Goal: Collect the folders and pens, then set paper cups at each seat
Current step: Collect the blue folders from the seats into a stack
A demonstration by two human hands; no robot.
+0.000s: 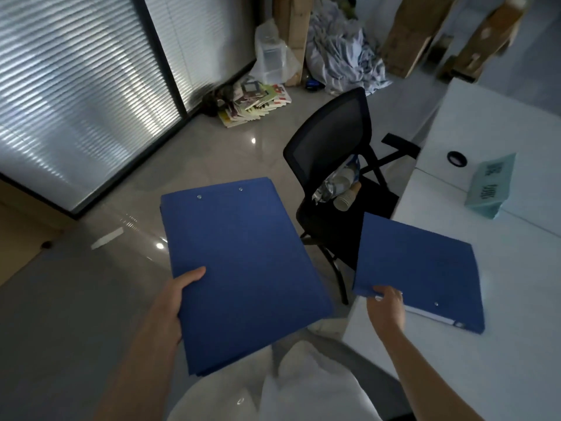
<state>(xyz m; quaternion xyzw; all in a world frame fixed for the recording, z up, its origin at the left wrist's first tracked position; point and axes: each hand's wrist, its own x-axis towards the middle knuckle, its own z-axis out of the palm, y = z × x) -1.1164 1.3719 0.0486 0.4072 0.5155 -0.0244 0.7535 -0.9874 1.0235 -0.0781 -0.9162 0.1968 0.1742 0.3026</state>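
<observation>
Grey polished floor (91, 299) fills the left half of the view, with slatted blinds (76, 86) behind a dark frame at ten o'clock. A heap of booklets (255, 101) lies on the floor at twelve o'clock, beside a clear plastic bin (271, 56), a pile of crumpled cloth (343, 53) and leaning cardboard boxes (406, 41).

At seven o'clock the left hand (179, 302) grips the near left edge of a stack of blue folders (246, 268), thumb on top and fingers hidden underneath; the stack is held in the air over the floor, tilted, with two rivets at its far edge.

Just past centre, at one o'clock, a black mesh chair (331, 147) stands by the table, and on its seat lies a sleeve of paper cups (340, 189) in a torn clear wrapper.

At four o'clock the right hand (385, 308) pinches the near left corner of a single blue folder (425, 268), fingers curled over its edge. That folder lies on the white table (485, 375), its left corner near the table's edge, white pages showing along its near side.

Farther along the table, at two o'clock, sit a round black cable port (457, 158) and a pale green tissue pack (490, 186), well apart from the folder.
</observation>
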